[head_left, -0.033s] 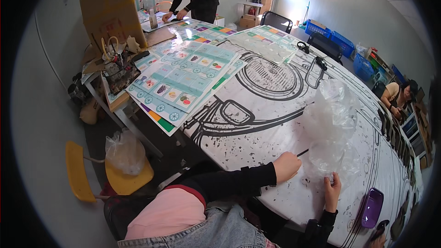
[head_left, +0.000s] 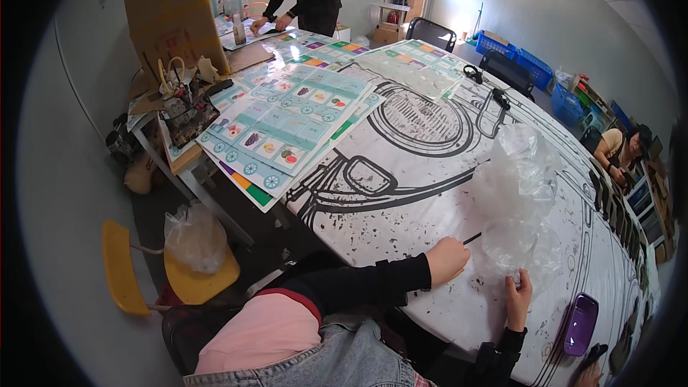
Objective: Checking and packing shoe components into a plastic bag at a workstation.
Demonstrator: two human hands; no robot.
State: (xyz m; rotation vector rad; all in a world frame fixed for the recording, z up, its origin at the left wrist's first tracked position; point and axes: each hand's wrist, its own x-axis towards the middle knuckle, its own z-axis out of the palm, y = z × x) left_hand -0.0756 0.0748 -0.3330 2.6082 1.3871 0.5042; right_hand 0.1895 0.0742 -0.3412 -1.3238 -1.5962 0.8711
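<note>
My left hand [head_left: 448,261], closed in a fist, hangs over the near part of the table. A thin dark stick [head_left: 472,238] juts from it toward the plastic; its kind I cannot make out. To its right, my right hand [head_left: 519,295] has thumb and fingers pinched on the lower edge of a clear plastic bag [head_left: 519,244]. Crumpled plastic [head_left: 517,172] bunches up beyond that edge, and I cannot tell whether it is one bag or several.
A purple tray [head_left: 580,324] stands right of my right hand, with another person's hand [head_left: 590,374] just below. Printed sheets [head_left: 287,129] cover the table's left. Dark flakes dot the white cover [head_left: 401,226]. A yellow chair [head_left: 125,269] holds a plastic bag [head_left: 195,236].
My hands and the plastic stay as they were. The other person's hand at the lower right has shifted slightly.
</note>
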